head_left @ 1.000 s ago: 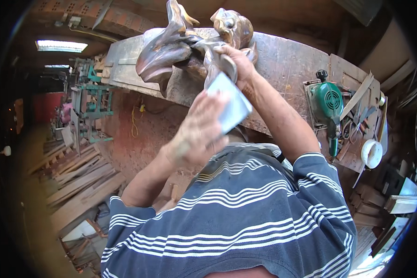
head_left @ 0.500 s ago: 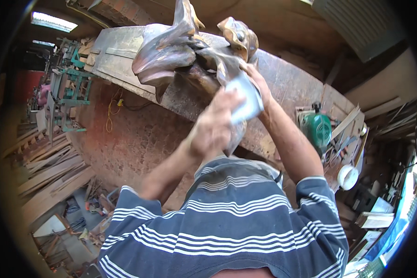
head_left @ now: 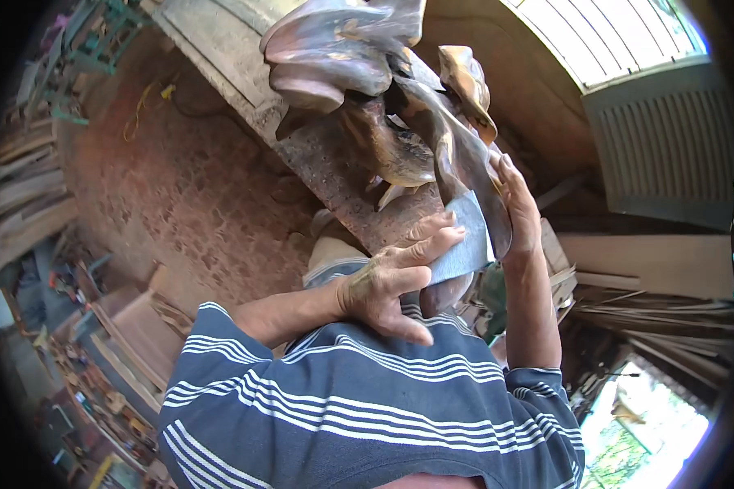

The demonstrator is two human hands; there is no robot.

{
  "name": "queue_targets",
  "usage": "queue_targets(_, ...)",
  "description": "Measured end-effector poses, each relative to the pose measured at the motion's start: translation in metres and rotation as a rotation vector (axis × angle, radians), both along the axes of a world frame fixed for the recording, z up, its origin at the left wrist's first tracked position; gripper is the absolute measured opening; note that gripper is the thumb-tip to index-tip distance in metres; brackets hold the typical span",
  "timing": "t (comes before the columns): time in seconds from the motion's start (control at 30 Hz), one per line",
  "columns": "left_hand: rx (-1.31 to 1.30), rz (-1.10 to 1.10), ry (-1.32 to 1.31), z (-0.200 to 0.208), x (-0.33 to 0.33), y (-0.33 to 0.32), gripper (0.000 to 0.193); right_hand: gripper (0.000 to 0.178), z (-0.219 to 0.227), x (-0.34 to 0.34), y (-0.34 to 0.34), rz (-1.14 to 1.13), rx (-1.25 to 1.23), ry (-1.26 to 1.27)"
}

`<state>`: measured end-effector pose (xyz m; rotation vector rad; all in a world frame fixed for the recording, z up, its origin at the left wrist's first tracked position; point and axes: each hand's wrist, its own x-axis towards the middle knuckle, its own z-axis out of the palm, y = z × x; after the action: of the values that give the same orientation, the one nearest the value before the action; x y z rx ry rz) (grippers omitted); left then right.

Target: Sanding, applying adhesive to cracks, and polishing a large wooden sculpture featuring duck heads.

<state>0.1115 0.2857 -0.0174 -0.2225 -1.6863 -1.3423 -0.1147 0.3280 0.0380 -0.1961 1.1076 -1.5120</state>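
A large carved wooden sculpture (head_left: 457,147) has smooth, twisting brown and grey lobes and leans toward me from the bench. My left hand (head_left: 383,281) presses a pale blue-grey sheet of sandpaper (head_left: 467,236) onto its near end, fingertips on the sheet and thumb held apart. Along the carving's right side, my right hand (head_left: 520,208) grips the edge with its fingers upright. The rounded tip of the carving (head_left: 447,295) shows below the sandpaper, close to my shirt. My right palm is partly hidden by the wood.
The workbench (head_left: 220,73) runs from upper left beneath the carving. Wooden boards (head_left: 24,196) are piled at left, with scattered tools and scraps (head_left: 98,391) below them. More planks (head_left: 652,314) lie at right, beneath a louvred panel (head_left: 661,147). A green container (head_left: 491,301) is partly hidden behind my right forearm.
The view has turned, bringing the window and louvred panel further in. My left hand, blurred before, now lies lower on the carving with the sandpaper. My right hand sits along the carving's side.
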Motion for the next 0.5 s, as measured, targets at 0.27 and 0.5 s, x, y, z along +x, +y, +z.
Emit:
queue_targets(0.27,0.033,0.032,-0.272,0.019,-0.009,-0.012,0.07,0.069,-0.009,-0.037,-0.026,0.269,0.078,0.289)
queue_targets(0.5,0.2,0.033,0.075,-0.03,-0.033,0.03,0.085,0.056,0.02,-0.011,-0.036,0.268,0.266,0.32)
